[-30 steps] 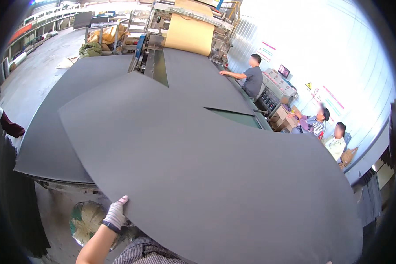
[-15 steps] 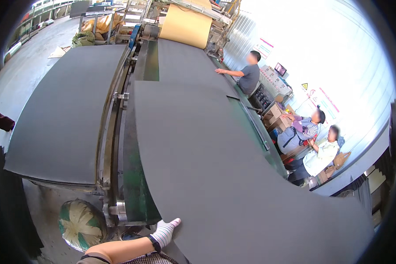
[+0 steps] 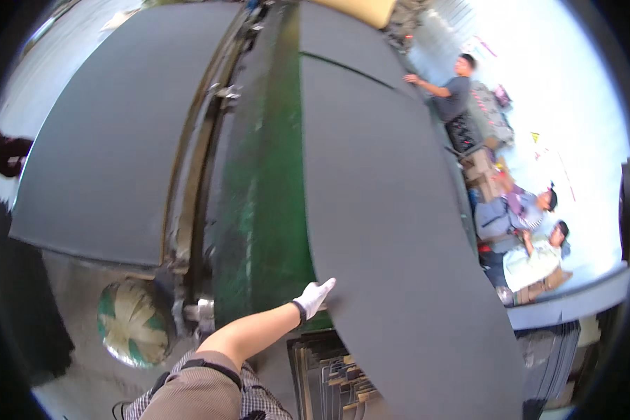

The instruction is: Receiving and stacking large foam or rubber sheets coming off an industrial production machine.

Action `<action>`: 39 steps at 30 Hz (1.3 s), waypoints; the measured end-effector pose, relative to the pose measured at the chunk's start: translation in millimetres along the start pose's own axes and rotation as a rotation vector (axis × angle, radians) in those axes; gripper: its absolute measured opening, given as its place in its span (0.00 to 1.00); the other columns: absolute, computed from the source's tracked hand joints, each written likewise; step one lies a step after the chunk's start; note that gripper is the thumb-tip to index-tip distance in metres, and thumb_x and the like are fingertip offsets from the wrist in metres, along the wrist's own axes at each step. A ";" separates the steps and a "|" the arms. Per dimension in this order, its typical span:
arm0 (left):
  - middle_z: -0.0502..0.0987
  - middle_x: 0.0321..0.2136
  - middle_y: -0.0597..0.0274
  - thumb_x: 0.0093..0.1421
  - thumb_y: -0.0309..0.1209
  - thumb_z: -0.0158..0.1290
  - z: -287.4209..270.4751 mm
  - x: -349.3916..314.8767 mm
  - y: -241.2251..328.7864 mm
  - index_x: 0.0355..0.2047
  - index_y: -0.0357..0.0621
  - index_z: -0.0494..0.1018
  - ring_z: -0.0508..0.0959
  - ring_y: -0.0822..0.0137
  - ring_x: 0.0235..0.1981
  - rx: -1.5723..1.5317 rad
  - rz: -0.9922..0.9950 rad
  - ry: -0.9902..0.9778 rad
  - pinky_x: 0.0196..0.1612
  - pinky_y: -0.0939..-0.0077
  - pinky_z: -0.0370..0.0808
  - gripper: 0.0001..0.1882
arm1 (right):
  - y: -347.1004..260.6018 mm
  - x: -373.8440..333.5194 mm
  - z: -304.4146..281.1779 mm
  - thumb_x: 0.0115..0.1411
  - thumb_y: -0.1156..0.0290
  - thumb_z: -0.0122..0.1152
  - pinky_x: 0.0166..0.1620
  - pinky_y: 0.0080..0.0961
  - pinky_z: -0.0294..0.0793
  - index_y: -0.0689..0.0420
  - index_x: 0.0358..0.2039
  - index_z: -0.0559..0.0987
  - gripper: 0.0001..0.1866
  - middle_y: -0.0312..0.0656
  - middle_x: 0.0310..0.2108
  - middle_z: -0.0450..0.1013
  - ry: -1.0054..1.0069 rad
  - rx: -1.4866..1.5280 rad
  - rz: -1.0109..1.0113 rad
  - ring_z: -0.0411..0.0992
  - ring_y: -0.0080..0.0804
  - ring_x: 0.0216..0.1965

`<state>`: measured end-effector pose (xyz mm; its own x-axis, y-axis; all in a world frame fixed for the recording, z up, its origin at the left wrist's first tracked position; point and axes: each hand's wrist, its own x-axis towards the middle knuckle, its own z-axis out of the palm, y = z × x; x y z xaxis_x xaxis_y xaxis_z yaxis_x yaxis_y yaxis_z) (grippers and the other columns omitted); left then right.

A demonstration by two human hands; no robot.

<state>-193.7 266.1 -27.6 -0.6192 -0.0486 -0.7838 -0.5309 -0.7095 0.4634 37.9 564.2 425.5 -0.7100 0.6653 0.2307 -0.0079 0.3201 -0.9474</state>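
My left hand (image 3: pixel 316 295), in a light glove with a dark band at the wrist, grips the left edge of a large dark grey sheet (image 3: pixel 392 210). The thumb lies over the edge, and the fingers are hidden beneath it. This sheet lies along a green conveyor bed (image 3: pixel 266 210), and its near end stretches past the bed toward the lower right. A dark slit parts its far edge from another grey sheet (image 3: pixel 350 42) beyond. My right hand is out of view.
A wide grey sheet stack (image 3: pixel 119 140) stands left of the metal rail (image 3: pixel 189 203). Below it sits a round green-and-white bundle (image 3: pixel 131 323). Flat dark frames (image 3: pixel 332 374) lie under the held sheet. One person (image 3: pixel 455 94) rests a hand at the bed's far right; two people sit nearer.
My left hand and the held sheet have moved right, uncovering more green bed. The sheet's far edge, formerly overlapping the sheet beyond, now shows a slit there. The view has shifted too.
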 end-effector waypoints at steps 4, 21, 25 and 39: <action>0.69 0.57 0.41 0.61 0.49 0.57 -61.4 -17.8 29.9 0.62 0.29 0.58 0.72 0.53 0.57 0.421 0.393 -0.064 0.59 0.62 0.71 0.41 | 57.3 -17.7 25.5 0.65 0.53 0.56 0.50 0.42 0.78 0.62 0.58 0.70 0.29 0.47 0.55 0.71 -0.010 -0.185 0.228 0.69 0.43 0.54; 0.75 0.42 0.56 0.44 0.39 0.64 -421.2 -135.5 142.5 0.41 0.45 0.73 0.75 0.55 0.47 1.989 0.751 0.718 0.52 0.60 0.72 0.24 | 171.9 -133.0 190.7 0.66 0.51 0.54 0.46 0.31 0.77 0.63 0.56 0.70 0.29 0.48 0.43 0.76 -0.931 -0.099 1.214 0.75 0.35 0.38; 0.75 0.26 0.56 0.48 0.30 0.62 -463.5 -171.7 149.2 0.28 0.46 0.75 0.78 0.53 0.32 1.436 0.931 1.186 0.38 0.63 0.75 0.08 | 177.9 -122.6 199.1 0.68 0.51 0.50 0.46 0.31 0.77 0.65 0.57 0.70 0.29 0.50 0.43 0.77 -1.018 -0.236 1.033 0.77 0.37 0.39; 0.78 0.38 0.51 0.49 0.39 0.66 -159.5 -322.1 180.4 0.45 0.44 0.75 0.78 0.48 0.41 1.013 1.322 0.378 0.46 0.56 0.74 0.24 | 175.1 -256.5 350.9 0.59 0.58 0.64 0.68 0.35 0.55 0.59 0.69 0.52 0.45 0.52 0.69 0.53 -2.114 0.344 0.549 0.52 0.37 0.69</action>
<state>2.2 41.6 242.5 -0.8244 -0.4500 0.3434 -0.0274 0.6377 0.7698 -28.4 213.0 122.6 -0.1863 -0.9428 -0.2763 0.4828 0.1571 -0.8615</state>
